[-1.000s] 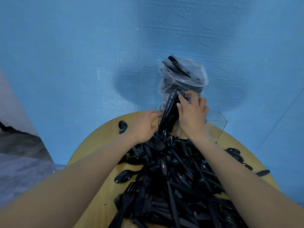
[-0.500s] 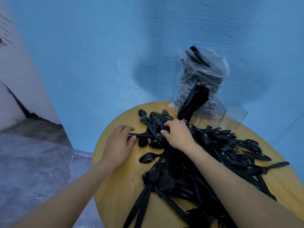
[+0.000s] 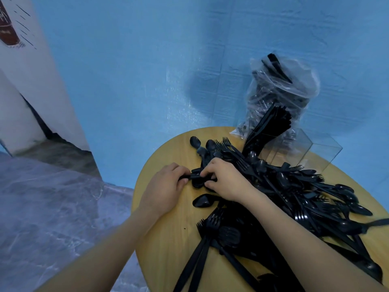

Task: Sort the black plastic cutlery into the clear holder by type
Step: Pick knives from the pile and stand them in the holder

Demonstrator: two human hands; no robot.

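— Where were the hands?

— Both were at the left edge of the cutlery pile (image 3: 294, 197) on the round wooden bench (image 3: 168, 239). The left hand (image 3: 166, 186) lay with its fingers (image 3: 179, 168) curled round the end of a black handle (image 3: 194, 177). The right hand (image 3: 227, 180) met it from the other side, its fingers (image 3: 207, 170) bent and pinching the same handle or one just beside it; I could not tell which.

— And the holder?

— The clear holder (image 3: 324, 152) stood at the far right of the bench, near the blue wall (image 3: 126, 81). A bundle of forks (image 3: 267, 127) leaned upright in its left compartment, tines up. The compartment to the right of it looked bare, though the clear walls made that hard to judge.

— What lay behind it?

— A clear plastic bag (image 3: 284, 91) stuffed with more black cutlery stood just behind the holder, against the wall, with a few handles poking out of its top.

— The rest of the pile?

— Forks and spoons were tangled together across most of the bench. One spoon (image 3: 203, 201) lay bowl-first just below the right hand. Two long-handled forks (image 3: 202, 249) lay side by side toward the near edge, tines pointing away from the person.

— Anything off the bench?

— Grey marbled floor (image 3: 52, 207) at left, and a white panel (image 3: 31, 81) leaning by the wall.
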